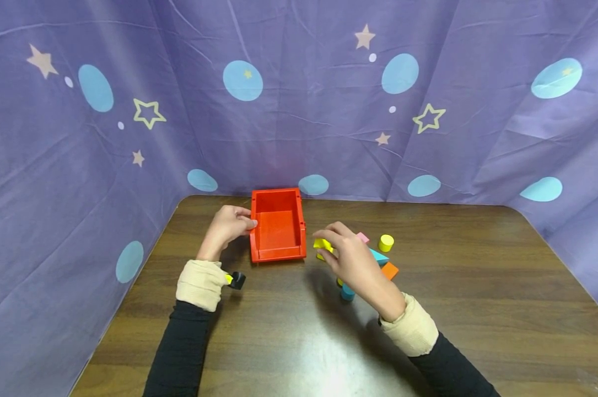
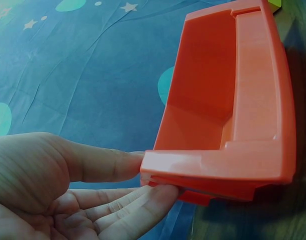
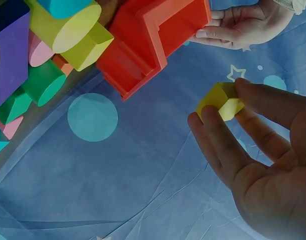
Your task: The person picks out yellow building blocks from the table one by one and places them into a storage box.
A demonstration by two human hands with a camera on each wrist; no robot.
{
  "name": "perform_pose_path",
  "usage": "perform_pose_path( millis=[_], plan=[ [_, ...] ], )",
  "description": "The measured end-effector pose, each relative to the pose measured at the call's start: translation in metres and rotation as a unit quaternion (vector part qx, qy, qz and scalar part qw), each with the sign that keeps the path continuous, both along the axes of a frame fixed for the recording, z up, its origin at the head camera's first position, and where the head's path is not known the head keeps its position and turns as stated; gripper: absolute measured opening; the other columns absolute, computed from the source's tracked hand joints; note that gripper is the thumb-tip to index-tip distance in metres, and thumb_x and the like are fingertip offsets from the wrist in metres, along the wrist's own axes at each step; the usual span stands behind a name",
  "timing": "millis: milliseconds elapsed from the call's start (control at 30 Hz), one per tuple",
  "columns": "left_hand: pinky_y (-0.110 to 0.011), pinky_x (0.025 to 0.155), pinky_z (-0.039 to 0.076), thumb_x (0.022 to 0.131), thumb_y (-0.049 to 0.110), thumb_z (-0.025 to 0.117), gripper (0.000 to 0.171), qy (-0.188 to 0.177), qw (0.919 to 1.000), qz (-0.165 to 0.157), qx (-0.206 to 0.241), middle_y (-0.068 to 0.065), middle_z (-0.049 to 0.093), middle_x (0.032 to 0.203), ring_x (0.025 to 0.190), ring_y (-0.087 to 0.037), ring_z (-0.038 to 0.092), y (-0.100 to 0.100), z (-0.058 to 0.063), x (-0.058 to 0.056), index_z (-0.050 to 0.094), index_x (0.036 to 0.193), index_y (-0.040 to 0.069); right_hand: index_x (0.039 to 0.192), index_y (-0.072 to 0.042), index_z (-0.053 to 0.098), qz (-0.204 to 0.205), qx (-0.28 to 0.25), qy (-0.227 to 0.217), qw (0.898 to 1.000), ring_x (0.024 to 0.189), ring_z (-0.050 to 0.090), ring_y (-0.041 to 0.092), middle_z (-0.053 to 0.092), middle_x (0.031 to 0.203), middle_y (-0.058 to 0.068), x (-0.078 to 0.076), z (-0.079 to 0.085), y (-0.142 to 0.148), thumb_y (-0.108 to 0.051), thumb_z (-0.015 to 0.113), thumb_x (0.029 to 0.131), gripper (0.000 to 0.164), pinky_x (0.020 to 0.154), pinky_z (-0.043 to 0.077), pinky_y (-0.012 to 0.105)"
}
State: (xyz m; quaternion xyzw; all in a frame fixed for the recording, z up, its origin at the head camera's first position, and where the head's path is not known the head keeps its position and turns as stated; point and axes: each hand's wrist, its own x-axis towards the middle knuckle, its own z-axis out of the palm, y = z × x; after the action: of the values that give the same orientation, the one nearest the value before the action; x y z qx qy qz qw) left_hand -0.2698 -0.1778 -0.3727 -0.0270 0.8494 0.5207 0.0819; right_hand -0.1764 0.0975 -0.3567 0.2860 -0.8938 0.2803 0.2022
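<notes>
- Block [image 3: 220, 102], yellow, sits pinched between the thumb and fingertips of our right hand [image 1: 350, 256], just right of the red bin [image 1: 279, 255].
- We judge it light and stiff, perhaps a bit slippery; opposite flat faces would give us the surest hold.
- Our left hand [image 1: 229, 225], thumb and fingers nearly closed, pinches the bin's left rim near the counter's [image 1: 452, 309] back edge.
- To us the bin looks like light, rigid plastic, best steadied by its rim.
</notes>
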Motion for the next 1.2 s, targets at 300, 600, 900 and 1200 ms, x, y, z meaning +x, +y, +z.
perform_pose_path(
  millis=[300,600,900,1200],
  plan=[
    [-0.045,0.088,0.054,0.087,0.002,0.059,0.043,-0.002,0.9999,0.001,0.014,-0.029,0.062,0.114,0.102,-0.038,0.062,-0.001,0.0,0.0,0.049,0.126,-0.012,0.106,-0.013,0.068,-0.004,-0.032,0.01,0.999,0.074,0.06,0.013,0.061,0.099,0.002,-0.002,0.001,0.001,-0.01,0.075,0.079,0.028,0.068,0.056,0.023],
    [-0.044,0.087,0.054,0.087,0.002,0.06,0.043,-0.003,0.9999,0.001,0.013,-0.029,0.061,0.114,0.103,-0.039,0.061,-0.001,0.0,0.0,0.049,0.126,-0.013,0.107,-0.01,0.069,-0.001,-0.064,0.006,0.998,0.078,0.061,0.015,0.061,0.1,0.003,-0.007,0.013,0.009,-0.005,0.075,0.078,0.03,0.07,0.058,0.026],
    [-0.045,0.087,0.054,0.087,0.002,0.059,0.042,-0.002,0.9999,0.005,0.011,-0.029,0.062,0.113,0.101,-0.038,0.063,0.0,0.002,0.001,0.05,0.125,-0.012,0.106,-0.01,0.068,0.015,-0.054,0.024,0.998,0.08,0.06,0.016,0.062,0.099,0.003,-0.022,0.037,0.016,-0.008,0.074,0.08,0.027,0.073,0.058,0.028],
    [-0.035,0.078,0.059,0.087,0.004,0.06,0.042,-0.002,1.0,0.005,-0.005,-0.026,0.064,0.112,0.095,-0.033,0.066,-0.001,0.002,0.0,0.051,0.125,-0.011,0.107,-0.01,0.068,0.036,-0.029,0.022,0.999,0.085,0.058,0.017,0.062,0.101,0.004,-0.035,0.067,0.011,-0.009,0.072,0.081,0.026,0.076,0.057,0.03]
  ],
)
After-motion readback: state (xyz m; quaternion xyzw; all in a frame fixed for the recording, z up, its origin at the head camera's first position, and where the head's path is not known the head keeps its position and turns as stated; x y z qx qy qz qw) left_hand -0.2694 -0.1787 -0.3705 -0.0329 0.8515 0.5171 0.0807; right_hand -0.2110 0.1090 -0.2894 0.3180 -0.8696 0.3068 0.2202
